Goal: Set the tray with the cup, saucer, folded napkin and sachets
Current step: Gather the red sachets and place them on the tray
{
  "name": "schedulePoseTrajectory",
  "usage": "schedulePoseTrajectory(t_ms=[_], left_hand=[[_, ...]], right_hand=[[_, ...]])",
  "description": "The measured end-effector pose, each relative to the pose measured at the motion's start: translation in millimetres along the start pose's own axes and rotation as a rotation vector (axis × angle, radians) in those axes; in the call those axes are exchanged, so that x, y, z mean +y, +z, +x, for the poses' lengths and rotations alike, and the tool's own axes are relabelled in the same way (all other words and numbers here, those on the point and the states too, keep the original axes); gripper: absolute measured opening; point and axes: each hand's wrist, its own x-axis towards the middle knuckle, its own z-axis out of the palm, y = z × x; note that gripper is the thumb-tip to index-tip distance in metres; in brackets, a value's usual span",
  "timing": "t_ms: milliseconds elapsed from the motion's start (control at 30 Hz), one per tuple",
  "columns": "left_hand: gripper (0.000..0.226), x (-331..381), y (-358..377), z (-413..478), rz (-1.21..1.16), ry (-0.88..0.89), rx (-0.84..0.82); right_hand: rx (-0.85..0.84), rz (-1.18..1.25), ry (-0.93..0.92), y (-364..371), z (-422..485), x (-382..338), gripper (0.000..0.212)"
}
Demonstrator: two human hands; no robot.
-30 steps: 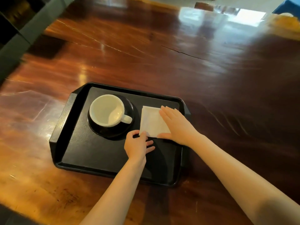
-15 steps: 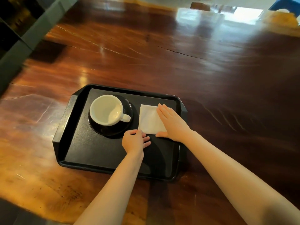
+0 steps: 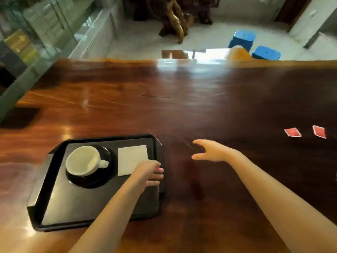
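A black tray [image 3: 60, 203] lies on the wooden table at the lower left. On it a white cup [image 3: 83, 160] stands on a black saucer [image 3: 102, 179], handle to the right. A folded white napkin [image 3: 131, 158] lies flat beside the saucer. My left hand [image 3: 148, 173] rests over the napkin's near right corner, fingers spread toward the tray's right rim. My right hand [image 3: 211, 151] hovers open over the bare table, right of the tray, holding nothing. Two red sachets [image 3: 292, 132] [image 3: 319, 131] lie on the table far to the right.
The long wooden table [image 3: 200, 99] ends at a far edge. Beyond it are two blue stools [image 3: 244, 38], a carved wooden piece [image 3: 175, 21] and a glass cabinet [image 3: 36, 33] at the left.
My right hand has lifted off the napkin and moved right, off the tray. My left hand slid right along the napkin's near edge. The view tilted up, showing the red sachets.
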Motion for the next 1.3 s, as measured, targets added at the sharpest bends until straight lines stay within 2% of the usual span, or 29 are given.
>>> schedulePoseTrajectory(t_ms=[200,400,633,733,800,933,1000,1167,1300], left_hand=[[0.020,58,123,12,0.551,0.320,-0.136],[0.023,89,277,22,0.640,0.365,-0.303],[0.022,89,422,50,0.795,0.405,-0.236],[0.027,90,461,63,0.860,0.449,-0.173],[0.029,91,490,74,0.935,0.493,-0.128],[0.033,96,534,98,0.998,0.623,-0.058],[0.036,100,555,113,1.002,0.697,-0.026],[0.037,107,595,149,0.989,0.877,0.066],[0.042,107,611,173,1.055,0.973,0.078]], right_hand=[[0.067,0.137,0.121,-40,-60,110,0.064],[0.094,0.169,0.211,-73,-102,249,0.049],[0.183,0.187,0.408,-76,-144,409,0.037],[0.327,0.173,0.464,-67,-160,461,0.029],[0.389,0.138,0.530,-61,-169,495,0.031],[0.305,-0.037,0.594,-39,-173,533,0.050],[0.319,-0.031,0.606,-33,-170,543,0.058],[0.436,0.191,0.640,-24,-165,566,0.057],[0.471,0.158,0.541,-24,-159,569,0.052]])
